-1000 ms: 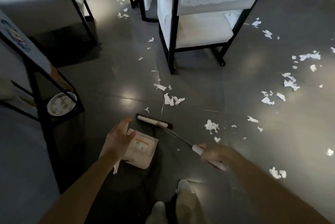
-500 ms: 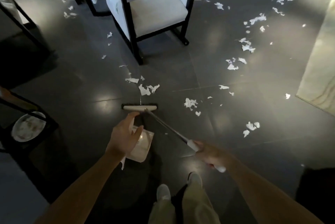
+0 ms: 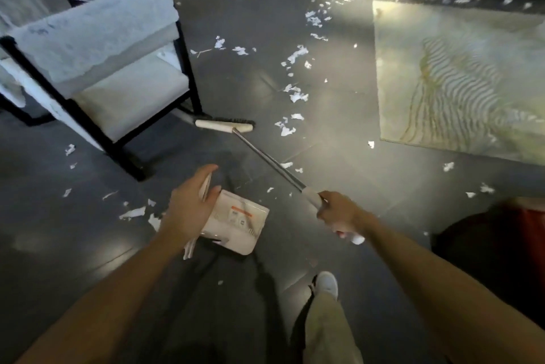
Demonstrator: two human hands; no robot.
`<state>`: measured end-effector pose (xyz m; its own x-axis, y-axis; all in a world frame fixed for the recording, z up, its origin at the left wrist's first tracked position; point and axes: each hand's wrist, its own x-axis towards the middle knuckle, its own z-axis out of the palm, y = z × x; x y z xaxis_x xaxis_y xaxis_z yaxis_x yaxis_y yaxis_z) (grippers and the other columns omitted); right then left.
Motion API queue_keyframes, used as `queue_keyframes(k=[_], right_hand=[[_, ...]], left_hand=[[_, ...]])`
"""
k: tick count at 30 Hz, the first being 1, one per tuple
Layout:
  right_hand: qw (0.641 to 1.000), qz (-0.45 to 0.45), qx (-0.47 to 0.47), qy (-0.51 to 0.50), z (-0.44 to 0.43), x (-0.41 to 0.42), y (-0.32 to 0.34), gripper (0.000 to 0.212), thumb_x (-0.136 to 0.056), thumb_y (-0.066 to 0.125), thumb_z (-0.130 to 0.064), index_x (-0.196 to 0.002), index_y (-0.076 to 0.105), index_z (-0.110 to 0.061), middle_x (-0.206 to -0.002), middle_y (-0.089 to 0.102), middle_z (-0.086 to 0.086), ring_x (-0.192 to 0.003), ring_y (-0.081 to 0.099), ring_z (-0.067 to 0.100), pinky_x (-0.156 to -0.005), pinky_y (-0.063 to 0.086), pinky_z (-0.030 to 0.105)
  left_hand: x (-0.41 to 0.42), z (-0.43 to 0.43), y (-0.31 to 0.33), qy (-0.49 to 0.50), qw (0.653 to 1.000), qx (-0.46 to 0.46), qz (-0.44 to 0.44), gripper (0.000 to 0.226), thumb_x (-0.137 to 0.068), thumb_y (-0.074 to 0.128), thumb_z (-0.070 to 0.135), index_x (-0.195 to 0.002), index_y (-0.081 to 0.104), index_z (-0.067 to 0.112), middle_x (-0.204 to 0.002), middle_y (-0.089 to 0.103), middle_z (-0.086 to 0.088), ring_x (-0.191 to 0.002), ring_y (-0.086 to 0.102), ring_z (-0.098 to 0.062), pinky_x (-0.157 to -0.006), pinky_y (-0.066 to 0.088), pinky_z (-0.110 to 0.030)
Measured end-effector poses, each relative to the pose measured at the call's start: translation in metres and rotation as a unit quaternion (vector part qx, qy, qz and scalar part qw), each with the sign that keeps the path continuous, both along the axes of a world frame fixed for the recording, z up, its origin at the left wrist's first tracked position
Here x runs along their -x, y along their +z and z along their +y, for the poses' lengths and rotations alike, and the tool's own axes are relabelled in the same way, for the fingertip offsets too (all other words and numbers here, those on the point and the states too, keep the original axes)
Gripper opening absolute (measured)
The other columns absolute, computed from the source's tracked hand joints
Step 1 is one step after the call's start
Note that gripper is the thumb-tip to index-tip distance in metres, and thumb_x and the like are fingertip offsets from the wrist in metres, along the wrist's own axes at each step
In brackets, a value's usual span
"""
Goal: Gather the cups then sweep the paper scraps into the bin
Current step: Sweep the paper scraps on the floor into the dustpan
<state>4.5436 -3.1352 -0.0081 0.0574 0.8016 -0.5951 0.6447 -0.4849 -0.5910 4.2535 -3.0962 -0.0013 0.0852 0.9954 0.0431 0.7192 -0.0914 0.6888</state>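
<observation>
- head view, what moved: the broom [image 3: 267, 158] now reaches well out in front; its head [image 3: 225, 127] sits on the floor [image 3: 339, 157] just beside the front leg of the chair [image 3: 129, 92], where half a second ago it lay right against the dustpan [image 3: 239, 222]; the view has also swung to the right, so a pale patterned rug [image 3: 457, 83] now fills the right side
- head view, hands: the right hand [image 3: 336, 213] is wrapped round the white grip at the near end of the broom; the left hand [image 3: 191, 207] holds the dustpan by its thin upright handle, which runs between thumb and fingers; the fingers look fairly straight, so the hold seems light
- head view, the task's thing: the paper scraps [image 3: 296, 96] lie in a loose trail to the right of the broom head, running back towards the far edge of the rug; more lie left of the dustpan and a few near the rug's near edge; none can be seen inside the dustpan, whose mouth is turned away
- head view, what it means: the reach looks like the start of a fresh stroke, with the head set beyond the nearest scraps so they can be drawn back towards the dustpan; sweeping is early, since most of the scraps are still spread about
- head view, not shown: no cups are in sight, so that step cannot be judged; a dark round shape [image 3: 486, 245] at the lower right may be the bin, but it is too dim to tell
</observation>
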Motion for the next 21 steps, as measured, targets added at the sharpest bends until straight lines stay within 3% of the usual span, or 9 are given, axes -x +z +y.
queue_keyframes(k=[5,9,12,15,21], right_hand=[[0.993,0.094,0.02,-0.071,0.098,-0.086,0.033,0.026,-0.095,0.047,-0.013,-0.12,0.039,-0.011,-0.084,0.054,0.012,-0.059,0.054,0.017,-0.041,0.045,0.021],[0.993,0.086,-0.008,-0.082,0.183,-0.137,0.049,0.007,-0.088,0.047,-0.007,-0.09,0.05,-0.001,-0.069,0.052,0.014,-0.049,0.045,0.016,-0.046,0.04,0.024],[0.995,0.063,0.001,-0.082,0.233,-0.183,0.046,0.021,-0.092,0.049,-0.012,-0.109,0.049,0.0,-0.073,0.053,0.009,-0.056,0.048,0.014,-0.056,0.044,0.025],[0.991,0.081,-0.003,-0.109,0.281,-0.228,0.039,0.021,-0.094,0.051,-0.013,-0.114,0.046,-0.007,-0.077,0.05,0.006,-0.055,0.047,0.012,-0.046,0.044,0.02],[0.99,0.045,-0.067,-0.118,0.433,-0.297,0.033,0.031,-0.091,0.059,-0.009,-0.116,0.042,-0.017,-0.079,0.047,0.005,-0.056,0.047,0.015,-0.036,0.04,0.018]], left_hand=[[-0.1,0.119,0.021,-0.044,0.998,-0.035,0.008,0.032,-0.095,0.052,0.029,-0.126,0.047,0.032,-0.088,0.057,0.0,-0.085,0.058,-0.022,-0.074,0.044,-0.031],[-0.177,0.208,0.042,-0.029,0.998,-0.045,0.018,0.034,-0.093,0.054,0.032,-0.126,0.045,0.031,-0.104,0.062,-0.008,-0.096,0.059,-0.026,-0.077,0.04,-0.029],[-0.226,0.267,0.058,-0.023,0.998,-0.062,-0.002,0.035,-0.09,0.056,0.039,-0.123,0.044,0.033,-0.101,0.061,-0.008,-0.095,0.057,-0.026,-0.079,0.043,-0.033],[-0.267,0.326,0.066,-0.026,0.998,-0.059,-0.008,0.034,-0.089,0.055,0.041,-0.12,0.042,0.036,-0.097,0.059,-0.006,-0.09,0.055,-0.024,-0.081,0.046,-0.037],[-0.343,0.47,0.051,0.002,0.999,-0.034,-0.007,0.035,-0.092,0.046,0.017,-0.124,0.043,0.033,-0.086,0.054,-0.009,-0.075,0.054,-0.031,-0.069,0.043,-0.036]])
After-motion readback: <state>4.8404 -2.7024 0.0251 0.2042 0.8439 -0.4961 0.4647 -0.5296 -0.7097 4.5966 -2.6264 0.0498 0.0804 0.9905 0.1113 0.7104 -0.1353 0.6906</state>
